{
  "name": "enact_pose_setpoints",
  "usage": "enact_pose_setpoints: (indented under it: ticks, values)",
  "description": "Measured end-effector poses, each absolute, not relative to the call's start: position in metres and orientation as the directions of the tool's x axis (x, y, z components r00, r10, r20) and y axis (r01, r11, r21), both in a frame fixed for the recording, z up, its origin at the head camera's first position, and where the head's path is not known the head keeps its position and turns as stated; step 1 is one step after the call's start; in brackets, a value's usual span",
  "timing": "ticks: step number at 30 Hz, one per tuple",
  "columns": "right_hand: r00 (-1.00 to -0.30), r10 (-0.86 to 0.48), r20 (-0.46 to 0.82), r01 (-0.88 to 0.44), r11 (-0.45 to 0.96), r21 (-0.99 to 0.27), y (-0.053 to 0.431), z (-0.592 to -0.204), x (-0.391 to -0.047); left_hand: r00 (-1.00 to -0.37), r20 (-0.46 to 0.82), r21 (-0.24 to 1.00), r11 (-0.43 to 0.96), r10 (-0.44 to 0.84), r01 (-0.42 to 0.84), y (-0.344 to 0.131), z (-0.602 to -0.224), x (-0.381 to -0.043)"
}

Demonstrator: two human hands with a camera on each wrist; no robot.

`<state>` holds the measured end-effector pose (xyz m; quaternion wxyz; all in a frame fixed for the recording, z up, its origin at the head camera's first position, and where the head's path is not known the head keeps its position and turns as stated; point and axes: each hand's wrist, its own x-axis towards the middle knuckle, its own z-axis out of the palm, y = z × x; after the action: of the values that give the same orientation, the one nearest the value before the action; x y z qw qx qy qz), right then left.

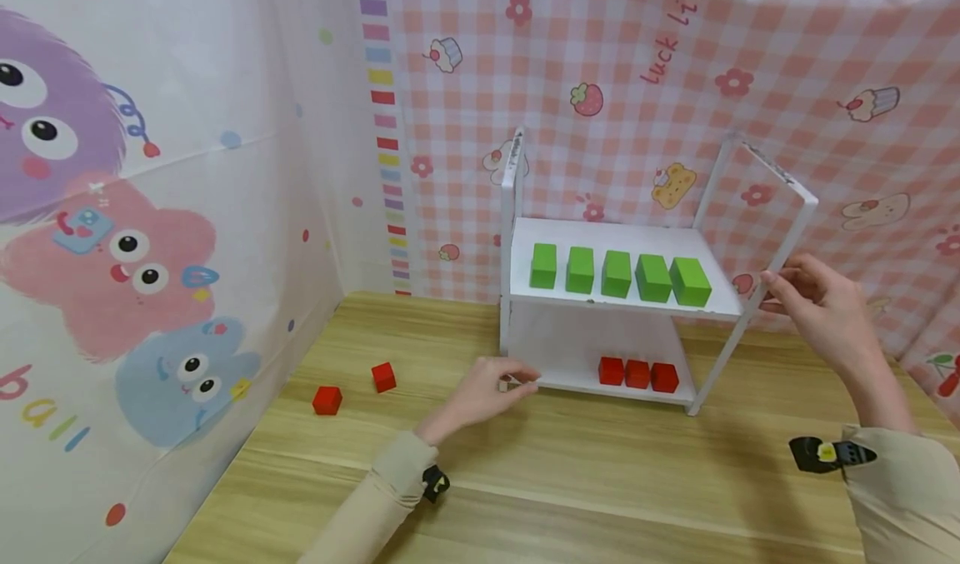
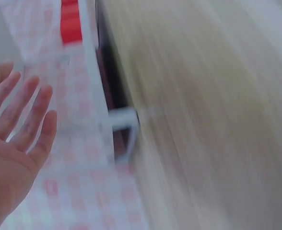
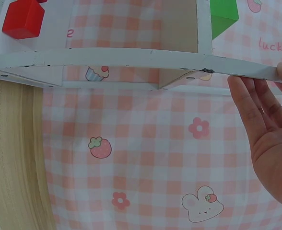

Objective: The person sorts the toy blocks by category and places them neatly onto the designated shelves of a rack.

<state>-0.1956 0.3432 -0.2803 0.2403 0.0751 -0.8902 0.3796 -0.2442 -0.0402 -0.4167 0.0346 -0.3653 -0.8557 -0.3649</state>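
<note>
A white two-tier shelf (image 1: 555, 297) stands on the wooden table. My right hand (image 1: 832, 314) pinches its right front post (image 3: 131, 58) between thumb and fingers, just above the upper tier's height. My left hand (image 1: 483, 387) is at the lower left front corner, its fingers loosely extended with nothing between them in the left wrist view. Several green blocks (image 1: 617, 274) stand in a row on the upper tier. On the lower tier, three red cubes (image 1: 637, 373) sit side by side toward the right.
Two more red cubes lie on the table left of the shelf, a nearer cube (image 1: 327, 401) and a farther cube (image 1: 383, 377). Behind the shelf hangs a pink checked cloth (image 1: 465, 89). A white cartoon-printed sheet (image 1: 255, 231) hangs along the table's left edge.
</note>
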Motion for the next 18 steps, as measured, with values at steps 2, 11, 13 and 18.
enact_pose_setpoints:
  ticks: [2, 11, 13, 18]
  values:
    - [-0.872, 0.049, 0.486, -0.317, 0.701, -0.639, 0.343, -0.28, -0.195, -0.763, 0.298, 0.63, 0.483, 0.573, 0.608, -0.06, -0.417, -0.245]
    - [-0.868, 0.038, 0.495, -0.342, 0.676, -0.652, 0.343, -0.281, -0.196, -0.883, 0.321, 0.681, 0.566, 0.342, 0.466, -0.145, -0.419, -0.256]
    - [-0.87, 0.038, 0.491, -0.339, 0.678, -0.653, 0.343, -0.281, -0.196, -0.9, 0.313, 0.691, 0.577, 0.303, 0.435, -0.162, -0.422, -0.259]
    - [-0.872, 0.047, 0.488, -0.327, 0.686, -0.65, 0.343, -0.281, -0.197, -0.941, 0.265, 0.719, 0.608, 0.208, 0.337, -0.195, -0.431, -0.263]
